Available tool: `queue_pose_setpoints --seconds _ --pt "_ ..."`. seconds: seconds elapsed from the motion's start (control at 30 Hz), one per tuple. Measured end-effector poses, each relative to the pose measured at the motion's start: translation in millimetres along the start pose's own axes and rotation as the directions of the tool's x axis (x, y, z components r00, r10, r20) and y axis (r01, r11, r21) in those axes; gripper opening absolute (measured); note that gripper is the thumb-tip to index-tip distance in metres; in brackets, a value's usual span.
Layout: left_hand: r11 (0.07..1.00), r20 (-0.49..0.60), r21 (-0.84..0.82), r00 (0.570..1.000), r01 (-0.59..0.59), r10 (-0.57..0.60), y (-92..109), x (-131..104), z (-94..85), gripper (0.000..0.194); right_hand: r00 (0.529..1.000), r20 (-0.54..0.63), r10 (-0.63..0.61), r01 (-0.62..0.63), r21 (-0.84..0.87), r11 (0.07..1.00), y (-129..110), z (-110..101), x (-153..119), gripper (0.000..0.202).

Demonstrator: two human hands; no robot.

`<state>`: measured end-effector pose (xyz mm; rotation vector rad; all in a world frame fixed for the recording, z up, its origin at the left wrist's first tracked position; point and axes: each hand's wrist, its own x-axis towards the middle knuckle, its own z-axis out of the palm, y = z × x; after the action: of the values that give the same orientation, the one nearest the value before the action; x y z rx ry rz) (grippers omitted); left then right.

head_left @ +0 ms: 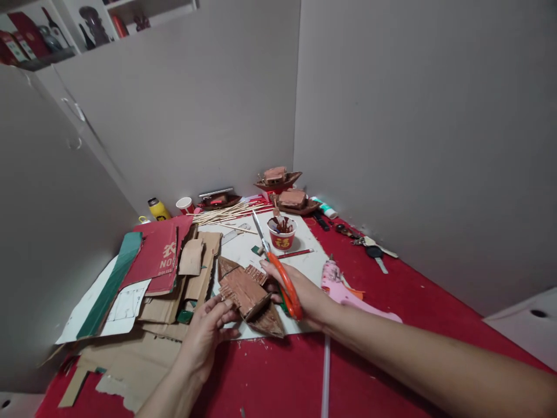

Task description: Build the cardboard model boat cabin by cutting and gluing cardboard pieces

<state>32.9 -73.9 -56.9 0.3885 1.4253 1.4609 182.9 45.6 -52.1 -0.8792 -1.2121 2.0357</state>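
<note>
A brown model boat [246,293] with a flat roof and ribbed side pieces is tilted between my hands, low over the table. My left hand [213,321] is closed on its near left side, thumb on the roof edge. My right hand [300,293] grips orange-handled scissors [289,284], blades pointing up and away; its fingers also reach the boat's right side, partly hidden. Just beyond the boat stands a red paper bowl [282,240] with brown paint in it. A red pencil [296,253] lies in front of the bowl.
Cardboard pieces [150,255] are piled on the left. A pink glue gun [343,295] and keys [375,251] lie right. Thin wooden sticks [226,213], more model boats [292,199], a paper cup [185,205] and a yellow bottle [159,209] are at the back, near the walls.
</note>
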Motion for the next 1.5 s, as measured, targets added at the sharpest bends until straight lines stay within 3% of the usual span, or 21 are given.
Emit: queue_pose_setpoints --seconds 0.53,0.73,0.97,1.07,1.17,1.2,1.27,1.33,1.37,1.43,1.5 --pt "0.99 0.054 0.019 0.989 -0.137 0.136 -1 -15 13.8 0.056 1.0 0.022 0.02 -0.024 0.172 0.985 -4 7 -15 0.039" --pt "0.999 0.02 -0.036 1.0 0.0 0.001 6 -22 16.1 0.051 0.999 0.034 0.039 -0.044 0.174 0.984 -5 5 -19 0.048" --pt "0.986 0.115 -0.151 0.992 0.072 -0.055 8 -20 9.6 0.047 0.995 0.095 -0.022 0.014 0.084 0.996 1 0 -18 0.045" --pt "0.974 0.108 -0.212 0.992 0.08 -0.059 14 -19 1.9 0.039 0.989 0.126 -0.083 0.084 0.0 0.996 2 -16 -18 0.044" --pt "0.961 0.081 -0.268 0.995 0.075 -0.055 21 -20 -7.6 0.03 0.974 0.156 -0.163 0.192 -0.191 0.963 -4 -41 -27 0.041" --pt "0.957 0.085 -0.281 0.995 0.073 -0.051 23 -21 -10.3 0.03 0.951 0.215 -0.221 0.291 -0.393 0.872 -8 -48 -32 0.037" --pt "0.95 0.109 -0.303 0.993 0.069 -0.037 27 -24 -14.4 0.034 0.9 0.352 -0.259 0.436 -0.694 0.573 -17 -59 -42 0.034" --pt "0.944 0.123 -0.322 0.992 0.069 -0.03 29 -26 -16.3 0.036 0.864 0.422 -0.274 0.49 -0.83 0.266 -26 -64 -52 0.039" --pt "0.941 0.118 -0.331 0.992 0.069 -0.031 30 -27 -16.6 0.035 0.853 0.444 -0.274 0.495 -0.855 0.156 -30 -65 -55 0.042" --pt "0.938 0.091 -0.339 0.995 0.065 -0.036 31 -27 -16.7 0.031 0.845 0.471 -0.254 0.491 -0.871 0.018 -35 -64 -60 0.046" --pt "0.941 0.063 -0.333 0.997 0.062 -0.043 32 -28 -16.8 0.026 0.844 0.482 -0.236 0.485 -0.873 -0.048 -37 -64 -61 0.047"
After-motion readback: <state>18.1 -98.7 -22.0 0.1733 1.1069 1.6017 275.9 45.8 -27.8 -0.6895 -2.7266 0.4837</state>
